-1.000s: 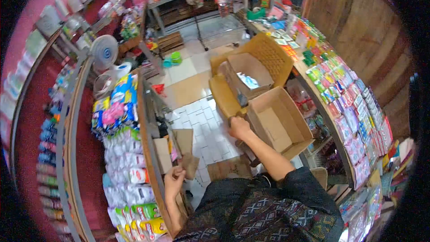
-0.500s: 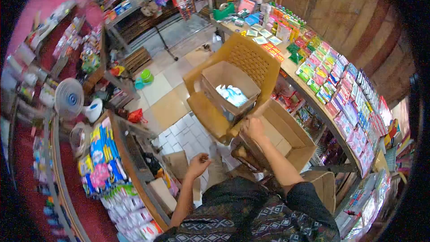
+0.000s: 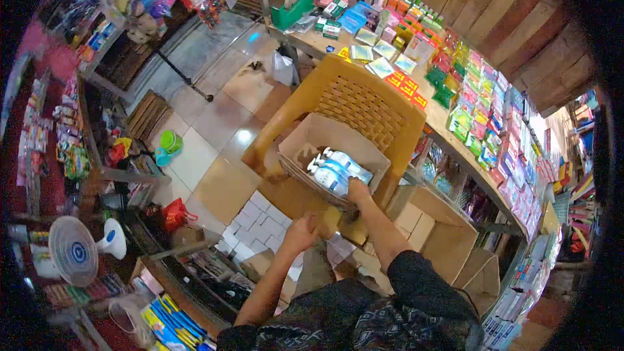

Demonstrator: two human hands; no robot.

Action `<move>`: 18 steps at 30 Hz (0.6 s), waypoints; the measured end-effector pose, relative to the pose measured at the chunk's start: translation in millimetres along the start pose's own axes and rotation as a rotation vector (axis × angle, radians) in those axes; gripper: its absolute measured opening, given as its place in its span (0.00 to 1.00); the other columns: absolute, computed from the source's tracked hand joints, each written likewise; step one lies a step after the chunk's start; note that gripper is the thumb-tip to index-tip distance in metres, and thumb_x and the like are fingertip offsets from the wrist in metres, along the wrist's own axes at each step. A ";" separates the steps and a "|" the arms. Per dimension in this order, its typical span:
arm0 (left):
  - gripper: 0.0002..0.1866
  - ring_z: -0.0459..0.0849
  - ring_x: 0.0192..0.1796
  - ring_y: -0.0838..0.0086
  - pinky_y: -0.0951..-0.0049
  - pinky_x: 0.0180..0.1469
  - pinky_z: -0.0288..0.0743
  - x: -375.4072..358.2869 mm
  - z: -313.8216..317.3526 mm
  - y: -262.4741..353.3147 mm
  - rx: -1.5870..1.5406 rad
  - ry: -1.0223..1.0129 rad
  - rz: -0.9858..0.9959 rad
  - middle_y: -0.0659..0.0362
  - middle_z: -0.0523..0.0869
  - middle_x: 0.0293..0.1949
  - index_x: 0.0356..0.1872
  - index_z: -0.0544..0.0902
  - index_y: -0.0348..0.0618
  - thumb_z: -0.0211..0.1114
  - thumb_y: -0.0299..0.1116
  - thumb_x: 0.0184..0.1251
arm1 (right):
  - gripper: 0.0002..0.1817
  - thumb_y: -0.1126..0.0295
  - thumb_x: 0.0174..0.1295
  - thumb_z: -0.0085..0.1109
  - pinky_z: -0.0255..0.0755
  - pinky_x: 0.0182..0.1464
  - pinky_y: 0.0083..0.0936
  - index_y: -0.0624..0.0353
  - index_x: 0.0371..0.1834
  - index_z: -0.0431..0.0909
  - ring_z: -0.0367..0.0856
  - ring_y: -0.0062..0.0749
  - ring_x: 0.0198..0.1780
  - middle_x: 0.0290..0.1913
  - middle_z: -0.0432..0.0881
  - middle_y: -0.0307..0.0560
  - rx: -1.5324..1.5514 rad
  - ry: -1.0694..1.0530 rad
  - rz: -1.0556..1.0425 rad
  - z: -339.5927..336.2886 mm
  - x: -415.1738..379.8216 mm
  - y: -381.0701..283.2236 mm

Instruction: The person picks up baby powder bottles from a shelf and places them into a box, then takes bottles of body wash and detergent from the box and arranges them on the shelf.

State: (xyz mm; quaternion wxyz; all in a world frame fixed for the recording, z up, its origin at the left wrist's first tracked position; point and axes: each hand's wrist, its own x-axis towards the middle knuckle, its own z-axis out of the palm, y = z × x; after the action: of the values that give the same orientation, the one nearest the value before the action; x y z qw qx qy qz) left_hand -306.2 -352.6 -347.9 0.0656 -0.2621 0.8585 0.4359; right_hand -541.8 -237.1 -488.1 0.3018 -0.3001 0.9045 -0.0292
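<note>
In the head view, a cardboard box [image 3: 296, 168] sits on a brown plastic chair [image 3: 416, 114] with a woven-pattern back. White pump bottles with blue labels [image 3: 338, 170] lie inside it. My right hand [image 3: 359, 192] is closed at the box's near right corner, beside the bottles; its fingertips are hidden, but it seems to grip the rim. Lower and to the left, my left hand [image 3: 300, 233] hangs in front of the chair with curled fingers, and I see nothing in it.
A bigger open carton [image 3: 448, 227] stands right of the chair. Goods and a green tape dispenser [image 3: 291, 10] line the counter [image 3: 435, 107]. A white fan [image 3: 75, 250] stands at left. On the tiled floor are a green container [image 3: 170, 142] and a red bag [image 3: 175, 214].
The view has shifted, and the chair with its box appears nearer and lower. My right hand has come to the box corner beside the bottles. The left hand's fingers have curled in more.
</note>
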 end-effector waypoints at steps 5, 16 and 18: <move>0.26 0.86 0.47 0.57 0.60 0.49 0.80 1.8 -22.0 -52.3 -0.159 -0.052 -0.119 0.45 0.86 0.46 0.55 0.79 0.36 0.69 0.42 0.61 | 0.36 0.62 0.39 0.78 0.79 0.53 0.44 0.60 0.53 0.74 0.79 0.49 0.54 0.52 0.77 0.54 -0.147 0.030 -0.017 13.4 13.5 -4.2; 0.28 0.85 0.48 0.63 0.65 0.52 0.79 49.1 -14.6 -51.7 -0.391 -0.223 -0.122 0.47 0.86 0.48 0.56 0.78 0.33 0.70 0.45 0.62 | 0.44 0.41 0.30 0.74 0.77 0.53 0.38 0.65 0.47 0.81 0.82 0.50 0.51 0.49 0.82 0.60 0.114 -0.098 -0.111 -58.4 12.9 -2.0; 0.29 0.85 0.49 0.65 0.67 0.52 0.78 66.6 -0.8 -39.2 -0.523 -0.170 -0.118 0.48 0.85 0.48 0.57 0.77 0.32 0.70 0.44 0.62 | 0.45 0.42 0.30 0.74 0.76 0.53 0.40 0.65 0.50 0.79 0.81 0.52 0.52 0.49 0.83 0.61 0.390 -0.063 -0.110 -63.5 10.1 4.7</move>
State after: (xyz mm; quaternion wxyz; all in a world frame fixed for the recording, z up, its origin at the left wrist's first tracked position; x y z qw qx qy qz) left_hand -343.1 -398.3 -398.0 0.0929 -0.2818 0.6917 0.6584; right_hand -586.5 -247.1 -442.7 0.3803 -0.2856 0.8540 -0.2108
